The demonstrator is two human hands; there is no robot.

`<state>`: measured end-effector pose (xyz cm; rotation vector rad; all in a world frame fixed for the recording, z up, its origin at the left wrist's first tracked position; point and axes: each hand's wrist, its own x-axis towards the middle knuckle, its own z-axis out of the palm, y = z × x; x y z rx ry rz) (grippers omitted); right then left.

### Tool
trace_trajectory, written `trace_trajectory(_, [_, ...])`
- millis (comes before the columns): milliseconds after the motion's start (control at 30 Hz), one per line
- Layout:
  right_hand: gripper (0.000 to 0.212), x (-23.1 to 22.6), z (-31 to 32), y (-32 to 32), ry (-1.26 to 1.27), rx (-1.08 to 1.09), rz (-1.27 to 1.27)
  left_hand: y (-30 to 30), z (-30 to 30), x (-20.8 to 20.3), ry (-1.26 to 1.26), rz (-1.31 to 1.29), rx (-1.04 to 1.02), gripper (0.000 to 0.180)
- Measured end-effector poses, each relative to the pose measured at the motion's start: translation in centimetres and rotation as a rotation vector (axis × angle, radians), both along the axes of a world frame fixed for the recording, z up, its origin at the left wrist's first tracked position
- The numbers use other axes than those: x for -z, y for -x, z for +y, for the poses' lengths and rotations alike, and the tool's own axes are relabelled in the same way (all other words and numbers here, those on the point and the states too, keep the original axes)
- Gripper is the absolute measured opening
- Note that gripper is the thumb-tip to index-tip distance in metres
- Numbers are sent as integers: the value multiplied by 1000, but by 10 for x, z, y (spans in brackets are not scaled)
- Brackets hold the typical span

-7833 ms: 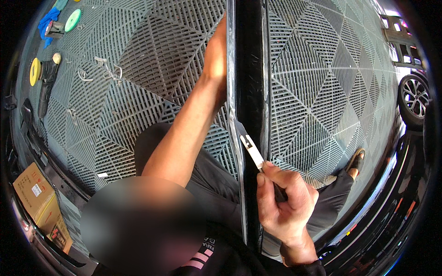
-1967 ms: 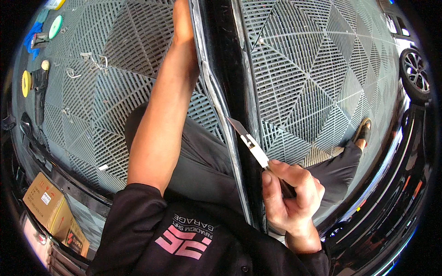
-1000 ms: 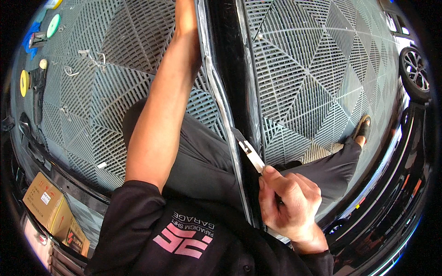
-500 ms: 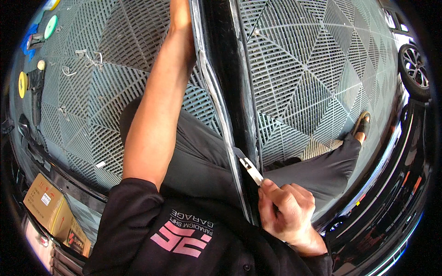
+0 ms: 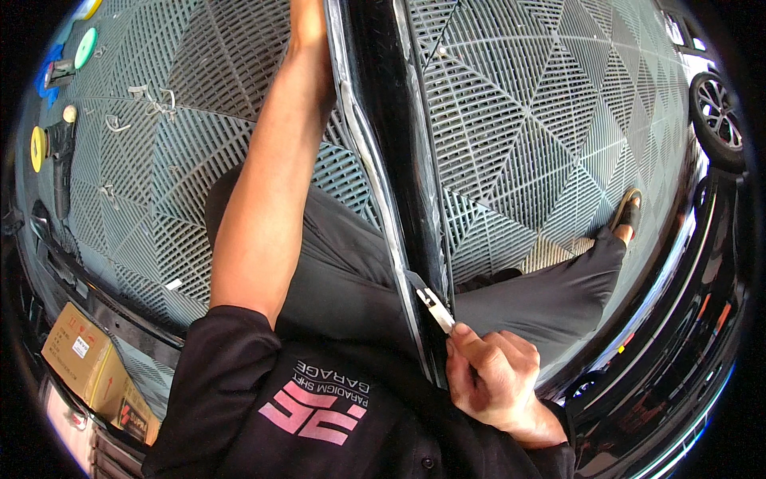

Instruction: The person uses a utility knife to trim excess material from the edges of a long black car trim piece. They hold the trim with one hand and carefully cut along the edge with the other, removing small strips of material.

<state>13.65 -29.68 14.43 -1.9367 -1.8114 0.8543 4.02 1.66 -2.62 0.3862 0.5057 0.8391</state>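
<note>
My right hand (image 5: 499, 375) is closed around a light-coloured utility knife (image 5: 435, 310), thumb along its handle. The dark blade (image 5: 414, 281) points away from me and meets the left, whitish edge of a long black car panel (image 5: 391, 104). The panel runs from the top of the view down to my chest, between my legs, with smudged whitish streaks along its edges. My left arm (image 5: 263, 191) stretches forward along the panel's left side. Only the start of my left hand (image 5: 306, 17) shows at the top edge; its fingers are out of the picture.
Grey slatted floor tiles (image 5: 511, 128) lie all around. On the left are a polisher with a yellow pad (image 5: 38, 149), a green pad (image 5: 86, 48), scraps of pale strip (image 5: 118, 124) and a cardboard box (image 5: 80, 351). A black car (image 5: 678, 343) stands at the right.
My right hand and the knife have shifted slightly toward me along the panel's left edge. The left arm has barely moved.
</note>
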Motion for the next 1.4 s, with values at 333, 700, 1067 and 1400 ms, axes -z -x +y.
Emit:
trace_trajectory(333, [28,-3,-12,3,5,9,7,1,-3,1,11,-22,15,52])
trace_trajectory(700, [32,-4,-34,5,22,10,11,3,-4,2,27,-50,34,51])
trace_trajectory(1067, [32,-17,-48,0,14,78,37,7,-3,6,36,-88,53,51])
trace_trajectory(1400, [35,3,-23,-2,-138,151,60,8,1,7,28,-127,81,50])
